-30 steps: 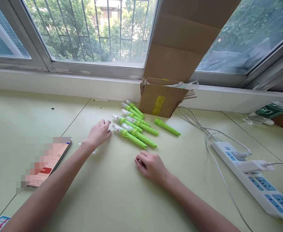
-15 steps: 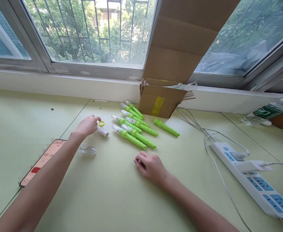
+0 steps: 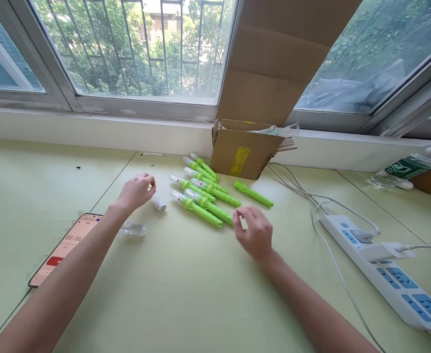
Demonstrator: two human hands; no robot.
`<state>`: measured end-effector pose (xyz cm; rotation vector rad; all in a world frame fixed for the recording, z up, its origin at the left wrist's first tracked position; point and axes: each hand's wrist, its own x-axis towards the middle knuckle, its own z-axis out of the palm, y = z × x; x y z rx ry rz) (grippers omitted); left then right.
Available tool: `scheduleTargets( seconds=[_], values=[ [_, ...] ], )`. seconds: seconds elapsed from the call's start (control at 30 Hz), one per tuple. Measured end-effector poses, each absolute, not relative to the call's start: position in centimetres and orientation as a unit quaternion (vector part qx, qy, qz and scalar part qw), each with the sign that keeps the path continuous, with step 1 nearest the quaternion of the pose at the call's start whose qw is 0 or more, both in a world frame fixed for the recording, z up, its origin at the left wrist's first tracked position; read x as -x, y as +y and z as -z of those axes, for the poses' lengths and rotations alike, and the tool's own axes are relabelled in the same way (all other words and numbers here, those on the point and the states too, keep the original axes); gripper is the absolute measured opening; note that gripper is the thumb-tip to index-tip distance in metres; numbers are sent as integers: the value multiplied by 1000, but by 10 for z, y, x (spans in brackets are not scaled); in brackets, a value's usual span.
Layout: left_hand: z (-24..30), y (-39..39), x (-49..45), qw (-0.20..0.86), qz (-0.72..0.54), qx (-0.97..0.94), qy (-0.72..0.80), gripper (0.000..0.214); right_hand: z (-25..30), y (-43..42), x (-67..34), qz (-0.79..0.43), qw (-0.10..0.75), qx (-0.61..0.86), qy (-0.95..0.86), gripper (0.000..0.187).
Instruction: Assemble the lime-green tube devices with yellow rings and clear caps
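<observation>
Main risk, probably: losing the yellow ring (image 3: 150, 186) from the left hand (image 3: 134, 191). Likely cause: thin rim, fingertip-only pinch, not much to grip. Could drop to the surface (image 3: 186, 294) and roll off. Next: might bump the white cylinder (image 3: 159, 203), on its side just below that pinch; round, so likely to roll if nudged by a low hand. Could also catch the clear cap (image 3: 135, 229) with the left forearm (image 3: 83, 267), partly covering it in view. Over right: might shove the green sticks (image 3: 204, 214) out of line through a careless sweep of the right hand (image 3: 256, 234), right at the nearest tail ends. Positions: ring in left fingertips, height over surface unclear. Cylinder just right of those fingertips, contact unclear. Cap on surface, near left wrist. Sticks with clear tops between the hands, mostly farther out, toward the cardboard box (image 3: 240, 157). Lone green stick (image 3: 254, 193) without clear top, apart from the group, beyond right hand. Hands well apart: left pinched on ring; right loosely curled, thumb and forefinger in a loop, nothing visible inside. Cannot tell whether touching the stick tail behind.
</observation>
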<state>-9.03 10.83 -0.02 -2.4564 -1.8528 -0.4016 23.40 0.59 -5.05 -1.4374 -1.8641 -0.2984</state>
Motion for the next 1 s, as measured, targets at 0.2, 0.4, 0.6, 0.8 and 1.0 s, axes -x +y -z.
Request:
scheduleTargets(
  seconds=[0.2, 0.4, 0.6, 0.8, 1.0],
  values=[
    [-7, 60, 50, -8, 264, 794, -547, 19, 64, 48, -277, 165, 309, 669, -656, 40],
    [18, 11, 17, -75, 328, 842, -422, 17, 76, 53, -289, 117, 191, 756, -615, 48],
    [49, -5, 10, -105, 353, 839, -400, 16, 68, 46, -286, 126, 165, 806, -555, 42],
    [57, -7, 7, -164, 371, 807, -429, 27, 63, 41, -283, 115, 240, 780, -567, 38],
    [49, -5, 9, -231, 411, 740, -481, 34, 50, 4, -239, 55, 378, 589, -713, 35]
  ],
)
